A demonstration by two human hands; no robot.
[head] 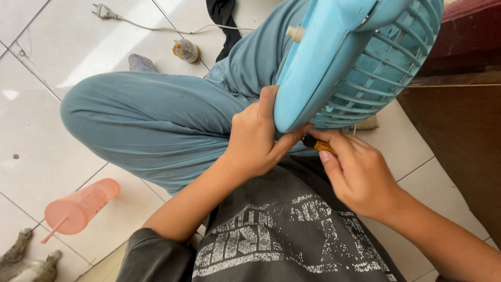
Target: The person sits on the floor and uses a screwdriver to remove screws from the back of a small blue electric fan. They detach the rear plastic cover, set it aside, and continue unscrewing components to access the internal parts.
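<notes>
The right hand (360, 175) is closed around a small tool with a yellow and black handle (317, 144), its tip hidden under the bottom edge of a light blue fan (334, 57). The left hand (255, 138) grips that edge, thumb pressed on the fan's back. The fan rests over the person's crossed legs. Farther off on the tiled floor (68, 47) lie a pink cup (81, 206), a small roll (186, 50) and a white plug (103, 10).

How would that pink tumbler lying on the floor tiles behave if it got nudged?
The pink tumbler lies on its side on the smooth tile floor, so it would probably roll, likely curving because it tapers. It looks like thin plastic and seems empty, so probably light. The straw sticking from its mouth might snag or check the roll.
</notes>
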